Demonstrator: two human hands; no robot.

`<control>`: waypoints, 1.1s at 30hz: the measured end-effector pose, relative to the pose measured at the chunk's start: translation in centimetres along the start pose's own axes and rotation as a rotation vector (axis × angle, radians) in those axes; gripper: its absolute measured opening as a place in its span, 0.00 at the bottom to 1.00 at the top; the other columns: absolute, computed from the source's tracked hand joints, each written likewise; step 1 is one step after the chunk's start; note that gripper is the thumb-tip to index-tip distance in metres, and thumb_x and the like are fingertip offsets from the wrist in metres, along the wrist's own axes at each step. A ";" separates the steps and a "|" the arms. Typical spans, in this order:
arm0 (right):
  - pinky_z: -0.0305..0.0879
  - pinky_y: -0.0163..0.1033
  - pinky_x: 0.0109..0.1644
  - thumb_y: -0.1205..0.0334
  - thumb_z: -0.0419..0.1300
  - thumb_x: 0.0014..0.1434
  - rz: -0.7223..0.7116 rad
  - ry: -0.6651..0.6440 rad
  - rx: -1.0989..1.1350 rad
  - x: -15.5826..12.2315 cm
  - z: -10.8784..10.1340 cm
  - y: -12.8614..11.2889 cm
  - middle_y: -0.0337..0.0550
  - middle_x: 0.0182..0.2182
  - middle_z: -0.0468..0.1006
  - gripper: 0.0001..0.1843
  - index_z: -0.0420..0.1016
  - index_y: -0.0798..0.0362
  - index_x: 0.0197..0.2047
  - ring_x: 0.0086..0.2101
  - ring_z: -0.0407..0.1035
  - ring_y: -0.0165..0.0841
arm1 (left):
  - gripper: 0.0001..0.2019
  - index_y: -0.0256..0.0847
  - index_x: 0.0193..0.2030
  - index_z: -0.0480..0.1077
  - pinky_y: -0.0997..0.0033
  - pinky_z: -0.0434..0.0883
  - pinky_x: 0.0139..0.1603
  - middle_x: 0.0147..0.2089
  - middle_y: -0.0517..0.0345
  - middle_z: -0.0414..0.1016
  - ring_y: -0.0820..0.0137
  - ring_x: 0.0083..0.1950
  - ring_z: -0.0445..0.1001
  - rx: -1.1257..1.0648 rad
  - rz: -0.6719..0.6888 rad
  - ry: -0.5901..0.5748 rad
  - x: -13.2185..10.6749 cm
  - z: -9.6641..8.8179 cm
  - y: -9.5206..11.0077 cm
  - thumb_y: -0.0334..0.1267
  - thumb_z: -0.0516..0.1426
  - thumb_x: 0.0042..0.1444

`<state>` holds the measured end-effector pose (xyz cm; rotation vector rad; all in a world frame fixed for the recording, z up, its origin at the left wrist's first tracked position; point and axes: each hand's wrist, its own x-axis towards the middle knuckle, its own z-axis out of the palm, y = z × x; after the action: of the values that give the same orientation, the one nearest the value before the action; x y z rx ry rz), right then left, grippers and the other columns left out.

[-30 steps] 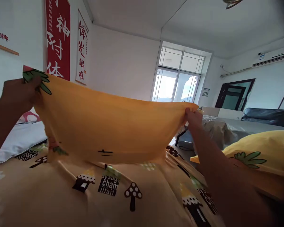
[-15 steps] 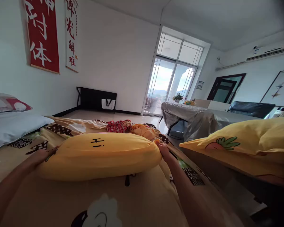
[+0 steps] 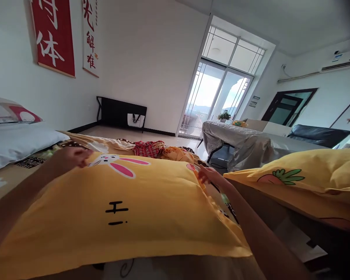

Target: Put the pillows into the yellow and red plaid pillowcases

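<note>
A yellow pillowcase [image 3: 125, 210] with a rabbit print and black "HI" letters lies spread flat on the bed in front of me. My left hand [image 3: 71, 156] rests at its far left corner, fingers curled on the fabric edge. At the far right corner my right hand [image 3: 208, 175] pinches the cloth. Both arms reach out along the two sides of the pillowcase.
A second yellow pillow [image 3: 309, 179] with a carrot print lies at the right. A white pillow [image 3: 14, 144] sits at the left. Red checked cloth [image 3: 147, 147] lies at the bed's far end. A covered table [image 3: 242, 142] and a black sofa [image 3: 317, 136] stand beyond.
The pillowcase was held up stretched in the air, came down onto the bed as a puffed shape, and now lies flat and spread towards me. Both hands stay at its far corners.
</note>
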<state>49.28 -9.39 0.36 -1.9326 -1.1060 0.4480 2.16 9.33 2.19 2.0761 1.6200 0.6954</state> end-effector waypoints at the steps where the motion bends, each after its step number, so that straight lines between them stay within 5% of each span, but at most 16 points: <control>1: 0.65 0.36 0.32 0.44 0.53 0.59 -0.036 -0.008 -0.038 0.2 1.6 -1.6 0.49 0.27 0.79 0.24 0.73 0.56 0.24 0.27 0.73 0.35 | 0.23 0.38 0.40 0.72 0.71 0.67 0.40 0.37 0.55 0.80 0.64 0.41 0.76 0.076 0.113 0.002 -0.6 1.0 2.7 0.55 0.48 0.56; 3: 0.65 0.39 0.47 0.50 0.57 0.59 -0.125 -0.020 -0.112 -0.1 5.7 -4.6 0.49 0.42 0.80 0.15 0.75 0.54 0.35 0.43 0.73 0.39 | 0.23 0.37 0.49 0.71 0.67 0.66 0.50 0.49 0.50 0.77 0.61 0.50 0.74 0.186 0.365 -0.017 -1.5 3.9 7.4 0.49 0.44 0.61; 5: 0.57 0.45 0.59 0.51 0.55 0.61 -0.343 -0.017 -0.287 -1.4 10.6 -6.7 0.51 0.55 0.72 0.20 0.71 0.52 0.52 0.55 0.65 0.42 | 0.23 0.37 0.57 0.67 0.64 0.63 0.57 0.58 0.47 0.72 0.59 0.57 0.71 0.238 0.446 -0.038 -2.2 7.8 10.0 0.44 0.44 0.61; 7: 0.50 0.47 0.64 0.54 0.48 0.66 -0.571 -0.039 -0.419 -3.0 15.1 -7.7 0.50 0.63 0.63 0.24 0.63 0.52 0.62 0.61 0.57 0.40 | 0.24 0.33 0.62 0.62 0.59 0.57 0.64 0.65 0.44 0.63 0.59 0.65 0.62 0.330 0.587 -0.040 -2.6 11.8 10.6 0.37 0.42 0.62; 11: 0.43 0.48 0.67 0.61 0.43 0.67 -0.588 0.007 -0.488 -5.8 20.1 -6.5 0.49 0.65 0.59 0.25 0.59 0.57 0.65 0.65 0.50 0.36 | 0.24 0.34 0.65 0.59 0.52 0.52 0.67 0.67 0.47 0.60 0.63 0.68 0.57 0.402 0.669 0.018 -3.9 17.0 8.3 0.35 0.40 0.64; 17: 0.37 0.46 0.69 0.57 0.45 0.67 -0.627 0.081 -0.504 -7.9 19.0 -3.5 0.44 0.65 0.58 0.26 0.60 0.55 0.65 0.65 0.47 0.34 | 0.24 0.38 0.66 0.58 0.52 0.54 0.67 0.67 0.53 0.59 0.64 0.68 0.58 0.414 0.730 0.173 -6.8 17.6 6.4 0.40 0.43 0.65; 33: 0.39 0.46 0.68 0.53 0.44 0.68 -0.557 0.126 -0.542 -8.2 16.4 -1.5 0.43 0.65 0.58 0.26 0.59 0.52 0.65 0.65 0.48 0.34 | 0.26 0.41 0.67 0.56 0.54 0.52 0.69 0.69 0.57 0.55 0.65 0.70 0.54 0.423 0.642 0.088 -6.9 16.8 6.3 0.44 0.41 0.65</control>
<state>33.33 -7.77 -8.78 -1.9356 -1.7286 -0.3072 15.97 0.85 -8.18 2.9656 1.1993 0.6829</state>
